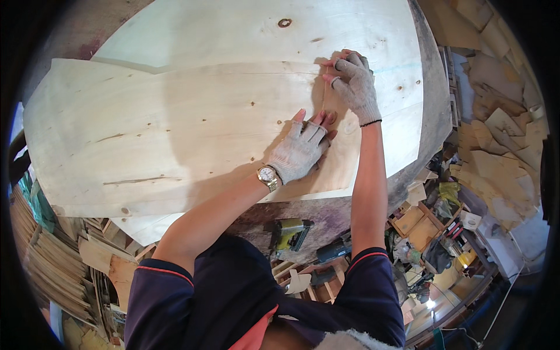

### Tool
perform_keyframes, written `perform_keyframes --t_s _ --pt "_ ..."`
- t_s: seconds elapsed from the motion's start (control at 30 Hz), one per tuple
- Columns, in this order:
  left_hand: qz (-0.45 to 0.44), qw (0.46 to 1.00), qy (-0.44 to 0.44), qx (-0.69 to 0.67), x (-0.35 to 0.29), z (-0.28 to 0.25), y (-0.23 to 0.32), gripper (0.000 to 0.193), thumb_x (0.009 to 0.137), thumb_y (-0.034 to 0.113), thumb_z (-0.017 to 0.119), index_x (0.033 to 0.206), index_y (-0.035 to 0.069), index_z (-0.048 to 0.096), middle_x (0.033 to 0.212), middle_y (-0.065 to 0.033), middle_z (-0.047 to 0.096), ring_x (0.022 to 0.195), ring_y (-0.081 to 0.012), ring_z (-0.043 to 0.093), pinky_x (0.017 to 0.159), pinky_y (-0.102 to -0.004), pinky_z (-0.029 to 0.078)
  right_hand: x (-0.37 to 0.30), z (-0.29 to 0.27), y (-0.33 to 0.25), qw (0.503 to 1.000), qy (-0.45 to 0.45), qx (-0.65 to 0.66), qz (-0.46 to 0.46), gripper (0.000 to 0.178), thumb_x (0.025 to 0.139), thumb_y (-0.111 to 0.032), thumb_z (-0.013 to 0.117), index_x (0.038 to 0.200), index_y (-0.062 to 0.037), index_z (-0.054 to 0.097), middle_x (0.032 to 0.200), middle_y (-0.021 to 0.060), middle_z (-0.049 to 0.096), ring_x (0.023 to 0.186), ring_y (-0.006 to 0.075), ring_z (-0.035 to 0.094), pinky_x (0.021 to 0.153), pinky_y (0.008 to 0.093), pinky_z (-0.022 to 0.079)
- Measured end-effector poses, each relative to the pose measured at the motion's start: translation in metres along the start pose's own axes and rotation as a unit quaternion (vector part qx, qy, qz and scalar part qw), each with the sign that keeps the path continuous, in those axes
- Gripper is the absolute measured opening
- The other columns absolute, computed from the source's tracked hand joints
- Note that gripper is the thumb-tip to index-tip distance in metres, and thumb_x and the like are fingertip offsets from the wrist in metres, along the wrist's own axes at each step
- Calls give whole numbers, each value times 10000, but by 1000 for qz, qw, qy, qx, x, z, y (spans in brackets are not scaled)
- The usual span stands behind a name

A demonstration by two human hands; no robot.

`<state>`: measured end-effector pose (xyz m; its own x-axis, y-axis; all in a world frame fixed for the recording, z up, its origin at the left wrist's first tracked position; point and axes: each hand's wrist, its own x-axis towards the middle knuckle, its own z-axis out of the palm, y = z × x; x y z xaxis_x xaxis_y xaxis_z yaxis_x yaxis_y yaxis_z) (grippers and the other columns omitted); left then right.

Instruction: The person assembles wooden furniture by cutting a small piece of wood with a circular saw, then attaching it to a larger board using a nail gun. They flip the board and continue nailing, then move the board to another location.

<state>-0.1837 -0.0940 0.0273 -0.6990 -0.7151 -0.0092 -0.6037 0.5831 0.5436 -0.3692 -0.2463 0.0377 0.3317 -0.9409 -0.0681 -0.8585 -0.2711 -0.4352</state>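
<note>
A pale plywood sheet (204, 128) with knots lies across the worktable (434, 87), on top of another plywood sheet (233, 29). Both my hands wear grey knit gloves with bare fingertips. My left hand (300, 146) rests flat on the wood close to the sheet's short right edge, fingers apart, a wristwatch (268, 175) on that wrist. Farther up that same edge, my right hand (353, 81) bends its fingers and thumb down toward the wood. Whatever lies between its fingertips, if anything, is too small to make out.
A yellow-green and black tool (291, 234) lies at the table's near edge, a dark blue tool (333, 251) right of it. Stacked thin boards (55, 262) stand at lower left. Wooden boxes (417, 224) and clutter fill the lower right, with board scraps (496, 169) beyond.
</note>
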Motion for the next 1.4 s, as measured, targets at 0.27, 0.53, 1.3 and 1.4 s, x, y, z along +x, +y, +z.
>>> perform_keyframes --t_s 0.27,0.53,1.3,1.4 --pt "4 999 -11 40 0 -3 1 654 818 426 743 1406 176 603 1615 -182 377 1554 -308 264 1240 -635 115 1 2 0 1000 3 4 7 278 779 -229 749 1038 -128 757 1170 74 631 1249 352 500 1073 484 394" --pt "5 997 -9 73 1 -1 1 558 828 427 729 1325 187 648 1619 -175 388 1540 -300 294 1203 -640 206 0 1 -4 1000 10 -19 21 286 803 -198 777 1066 -87 767 1155 88 666 1270 335 518 1068 437 469" --pt "-20 978 -33 204 4 -19 24 696 956 551 525 1524 151 479 1679 -143 297 1559 -318 253 1166 -751 188 -466 97 -259 834 188 171 489 336 801 -194 820 1031 -30 638 943 153 664 895 344 666 814 428 538" --pt "-29 975 -41 216 5 -22 30 699 962 552 521 1538 160 466 1688 -138 278 1568 -316 234 1170 -753 178 -474 116 -281 895 114 55 427 511 712 -213 859 1107 -53 577 993 150 599 1020 362 591 891 488 477"
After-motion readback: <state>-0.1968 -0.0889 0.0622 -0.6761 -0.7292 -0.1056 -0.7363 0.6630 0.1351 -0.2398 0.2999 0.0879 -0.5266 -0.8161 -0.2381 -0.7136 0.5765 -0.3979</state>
